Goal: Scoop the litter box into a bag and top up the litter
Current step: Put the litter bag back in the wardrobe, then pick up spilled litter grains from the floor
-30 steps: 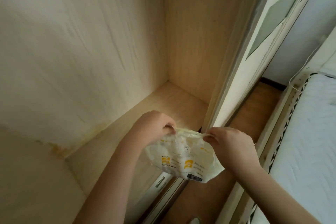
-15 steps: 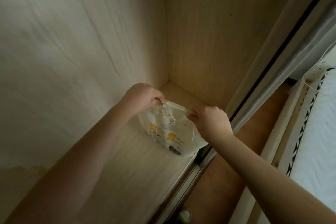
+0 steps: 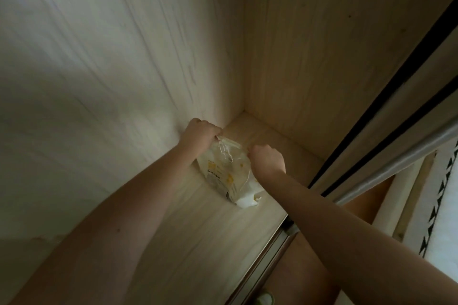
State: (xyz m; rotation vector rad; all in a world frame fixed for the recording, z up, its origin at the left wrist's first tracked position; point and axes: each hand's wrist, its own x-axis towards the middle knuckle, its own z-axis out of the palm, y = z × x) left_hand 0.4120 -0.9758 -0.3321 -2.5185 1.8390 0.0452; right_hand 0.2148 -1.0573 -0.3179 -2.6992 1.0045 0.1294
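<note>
Head view: I see my left hand (image 3: 202, 131) pinching one top corner of the crumpled white-and-yellow bag (image 3: 226, 171) and my right hand (image 3: 267, 160) pinching the opposite corner, fingers curled tight on the plastic. The bag hangs between and below both grips, its bottom touching the pale wooden cabinet floor (image 3: 198, 230), near the back corner. Sliding door rails (image 3: 386, 156) stand right of my right wrist.

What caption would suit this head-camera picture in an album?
Both hands, left hand and right hand, pinch the top of a pale printed bag on a wooden wardrobe shelf.
</note>
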